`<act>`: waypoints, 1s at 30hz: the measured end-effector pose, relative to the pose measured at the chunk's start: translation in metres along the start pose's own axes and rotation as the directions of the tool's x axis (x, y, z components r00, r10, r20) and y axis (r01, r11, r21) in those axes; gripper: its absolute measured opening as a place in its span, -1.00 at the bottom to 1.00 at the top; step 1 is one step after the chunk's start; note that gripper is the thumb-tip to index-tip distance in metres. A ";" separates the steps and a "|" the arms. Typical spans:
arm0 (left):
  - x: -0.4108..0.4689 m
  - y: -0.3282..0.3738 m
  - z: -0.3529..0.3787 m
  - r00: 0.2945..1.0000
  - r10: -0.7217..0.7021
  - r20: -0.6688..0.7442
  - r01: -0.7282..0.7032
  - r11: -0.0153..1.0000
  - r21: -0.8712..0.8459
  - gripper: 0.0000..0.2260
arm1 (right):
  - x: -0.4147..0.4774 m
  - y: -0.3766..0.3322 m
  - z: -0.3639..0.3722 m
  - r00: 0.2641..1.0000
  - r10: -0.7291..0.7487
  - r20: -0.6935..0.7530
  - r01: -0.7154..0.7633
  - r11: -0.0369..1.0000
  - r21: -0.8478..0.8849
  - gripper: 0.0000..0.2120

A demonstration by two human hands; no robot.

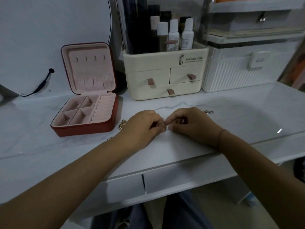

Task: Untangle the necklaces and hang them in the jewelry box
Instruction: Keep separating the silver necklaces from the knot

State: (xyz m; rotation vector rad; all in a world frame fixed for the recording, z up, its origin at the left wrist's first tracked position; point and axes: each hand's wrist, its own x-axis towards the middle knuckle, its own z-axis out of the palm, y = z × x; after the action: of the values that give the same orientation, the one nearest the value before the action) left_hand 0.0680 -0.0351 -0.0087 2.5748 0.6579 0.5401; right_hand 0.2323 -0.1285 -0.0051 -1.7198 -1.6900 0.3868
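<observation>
My left hand (145, 123) and my right hand (189, 123) meet fingertip to fingertip on the white tabletop (231, 116), each pinching a thin necklace chain (166, 127) that is barely visible between them. A silver pendant (209, 111) lies just beyond my right hand. A gold beaded piece (122, 124) peeks out left of my left hand. The red jewelry box (87, 103) stands open to the left, its pink lid upright with several bare hooks (90, 58) in a row.
A cream drawer organiser (165, 76) holding bottles stands behind my hands. A white ribbed box (244, 70) sits to its right. A round mirror (49, 38) with a black cable leans at the back left. The table's front edge has drawers below it.
</observation>
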 end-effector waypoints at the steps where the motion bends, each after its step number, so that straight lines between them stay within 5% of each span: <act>1: 0.000 0.000 0.001 1.000 0.006 -0.001 -0.006 1.000 -0.005 -0.96 | 0.000 -0.001 0.000 1.000 0.000 0.006 0.000 1.000 0.006 -0.89; 6: -0.002 0.006 -0.002 0.979 -0.125 -0.159 0.064 0.937 -0.344 -0.92 | 0.001 -0.004 0.004 0.999 -0.013 -0.044 0.017 0.994 0.110 -0.94; 13: 0.001 0.015 -0.002 0.968 -0.223 -0.116 0.123 0.823 -0.555 -0.91 | 0.000 -0.004 0.007 0.982 0.055 -0.178 0.004 0.950 0.312 -0.96; 21: 0.001 0.015 -0.005 0.946 -0.324 -0.019 0.231 0.714 -0.661 -0.79 | 0.000 -0.002 0.004 0.974 0.137 -0.178 -0.028 0.860 0.510 -0.93; 30: 0.001 0.024 -0.001 0.968 -0.230 -0.098 0.107 0.735 -0.670 -0.97 | 0.000 -0.004 0.002 0.981 0.134 -0.143 -0.042 0.856 0.515 -0.85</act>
State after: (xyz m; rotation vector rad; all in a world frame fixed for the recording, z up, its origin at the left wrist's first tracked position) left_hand 0.0766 -0.0538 0.0042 1.7882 0.6085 0.7803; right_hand 0.2284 -0.1280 -0.0040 -1.3880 -1.2390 0.6442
